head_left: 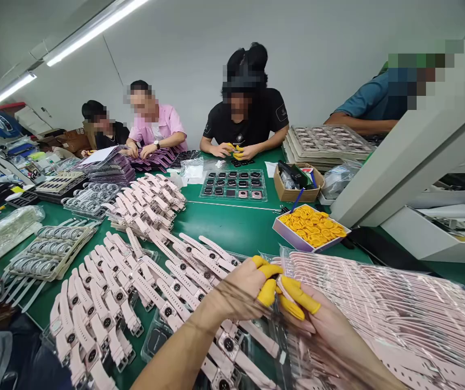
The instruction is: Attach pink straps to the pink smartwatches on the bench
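— What do the two hands have between them?
— A pink strap (284, 286), low in the frame just right of centre. The left hand (243, 292) and the right hand (322, 319) meet on it, both sets of fingers (268, 292) capped in yellow cots and pinched on the strap's end, over the clear bags.
— What lies under them?
— A stack of bagged pink straps (399, 319) fills the lower right. To the lower left, pink watches (135, 287) lie in overlapping rows on the green tabletop (232, 227).
— And further out?
— A box of yellow finger cots (311, 226) sits right of centre, near a cardboard box (297, 184). A tray of watch bodies (234, 185) sits at centre. Across the tabletop, at the top, a person in a black shirt (245, 122) handles small parts, and a person in a pink shirt (157, 127) sits to the upper left. Grey straps (49, 252) lie at the left edge.
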### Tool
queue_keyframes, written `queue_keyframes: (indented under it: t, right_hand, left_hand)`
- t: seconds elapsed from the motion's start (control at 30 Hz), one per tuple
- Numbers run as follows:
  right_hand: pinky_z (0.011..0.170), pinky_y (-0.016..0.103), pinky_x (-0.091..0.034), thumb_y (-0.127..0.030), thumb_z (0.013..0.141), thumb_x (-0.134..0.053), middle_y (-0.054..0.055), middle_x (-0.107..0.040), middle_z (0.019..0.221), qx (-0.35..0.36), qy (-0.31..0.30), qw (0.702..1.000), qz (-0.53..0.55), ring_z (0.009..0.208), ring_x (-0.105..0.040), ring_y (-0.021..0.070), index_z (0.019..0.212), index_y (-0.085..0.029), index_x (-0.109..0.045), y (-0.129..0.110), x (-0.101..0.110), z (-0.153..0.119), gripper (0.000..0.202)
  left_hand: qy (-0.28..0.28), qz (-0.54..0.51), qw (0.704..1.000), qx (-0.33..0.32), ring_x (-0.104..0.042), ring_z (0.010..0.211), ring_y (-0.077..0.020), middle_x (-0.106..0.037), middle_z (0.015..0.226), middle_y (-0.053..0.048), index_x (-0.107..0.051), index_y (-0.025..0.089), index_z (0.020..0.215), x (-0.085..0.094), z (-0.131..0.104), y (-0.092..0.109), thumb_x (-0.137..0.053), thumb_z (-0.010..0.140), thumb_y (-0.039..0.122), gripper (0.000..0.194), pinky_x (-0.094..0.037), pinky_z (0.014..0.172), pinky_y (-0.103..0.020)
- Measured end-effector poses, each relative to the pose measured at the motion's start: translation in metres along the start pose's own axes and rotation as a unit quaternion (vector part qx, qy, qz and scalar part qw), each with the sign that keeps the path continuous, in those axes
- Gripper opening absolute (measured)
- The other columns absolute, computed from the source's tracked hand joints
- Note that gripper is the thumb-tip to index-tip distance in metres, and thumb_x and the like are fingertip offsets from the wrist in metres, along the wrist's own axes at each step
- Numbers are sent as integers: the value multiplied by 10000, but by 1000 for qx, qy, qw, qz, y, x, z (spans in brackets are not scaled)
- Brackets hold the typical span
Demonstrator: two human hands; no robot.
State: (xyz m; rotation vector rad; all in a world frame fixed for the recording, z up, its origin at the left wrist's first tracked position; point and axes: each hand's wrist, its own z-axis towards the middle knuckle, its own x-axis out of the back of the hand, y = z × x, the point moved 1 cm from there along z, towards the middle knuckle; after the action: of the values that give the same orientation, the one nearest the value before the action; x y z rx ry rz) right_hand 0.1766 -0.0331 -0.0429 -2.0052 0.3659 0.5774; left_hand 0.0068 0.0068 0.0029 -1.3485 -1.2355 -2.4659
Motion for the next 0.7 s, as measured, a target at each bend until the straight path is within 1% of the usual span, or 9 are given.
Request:
queue_keyframes:
  t: [0.1, 0.2, 0.3, 0.37, 0.43, 0.5, 0.6, 0.63, 0.7]
  right_hand:
    - [431, 233, -169, -511, 693, -917, -46, -414, 500, -16, -6, 1000, -12, 436, -190, 62, 636, -202, -623, 1, 6, 4, 431]
    - [427, 230, -189, -572, 675, -919, -41, -432, 499, -23, -1, 999, -24, 435, -202, 61, 642, -198, -631, 2, 6, 4, 474]
    - [427, 221, -206, -610, 731, -872, -34, -429, 485, -3, 3, 999, -52, 437, -222, 65, 638, -194, -634, 2, 3, 2, 488]
    - [431, 212, -239, -601, 773, -846, -24, -466, 505, 24, 12, 999, -47, 442, -259, 68, 660, -199, -653, 1, 1, 0, 460]
    - [424, 214, -280, -594, 741, -873, -13, -518, 543, 41, 21, 999, -21, 445, -330, 82, 711, -221, -686, 0, 1, 0, 419]
    - [430, 232, -337, -603, 733, -872, -3, -562, 592, 57, 21, 998, -15, 470, -408, 110, 784, -246, -716, 0, 2, 1, 394]
    - [444, 259, -368, -646, 796, -799, -5, -546, 608, 77, 10, 996, -53, 488, -418, 129, 819, -254, -718, 3, 3, 1, 401]
    - [435, 262, -349, -668, 806, -776, -13, -516, 592, 69, 4, 995, -66, 474, -385, 124, 817, -252, -714, 5, 3, 0, 421]
    - [411, 253, -275, -692, 791, -771, -29, -465, 573, 40, -8, 995, -91, 451, -307, 108, 831, -247, -716, 8, 3, -1, 450]
  left_hand:
    - [-12, 53, 998, -11, -624, 1077, -316, -664, 1104, -171, -624, 119, 1253, 0, 1, -1, -504, 909, 182, 370, -557, 982, -461]
    - [-25, 64, 998, -6, -629, 1065, -310, -675, 1085, -152, -637, 149, 1242, 1, 1, -2, -507, 912, 183, 357, -556, 977, -458]
    - [-21, -1, 1000, 7, -644, 1104, -283, -688, 1147, -136, -627, 174, 1280, 3, 0, -4, -452, 981, 198, 347, -556, 999, -427]
    - [-11, -60, 998, 14, -650, 1132, -271, -685, 1209, -141, -607, 177, 1325, 5, 0, -4, -420, 1025, 223, 356, -554, 1017, -422]
    - [5, -122, 992, 28, -660, 1139, -271, -675, 1260, -155, -577, 176, 1376, 5, 0, -4, -492, 1026, 276, 374, -560, 1008, -419]
    - [37, -194, 978, 66, -684, 1081, -264, -687, 1228, -151, -589, 174, 1358, 3, 1, -3, -616, 985, 340, 409, -581, 945, -395]
    - [127, -278, 945, 119, -691, 916, -225, -708, 1021, -99, -694, 173, 1054, -3, 4, -4, -769, 888, 455, 336, -582, 834, -352]
    - [157, -312, 929, 126, -689, 883, -216, -707, 974, -87, -688, 174, 966, -4, 6, -5, -802, 855, 494, 358, -579, 813, -346]
    - [224, -394, 880, 143, -708, 848, -207, -723, 958, -78, -645, 179, 917, -2, 8, -10, -838, 803, 565, 446, -586, 781, -340]
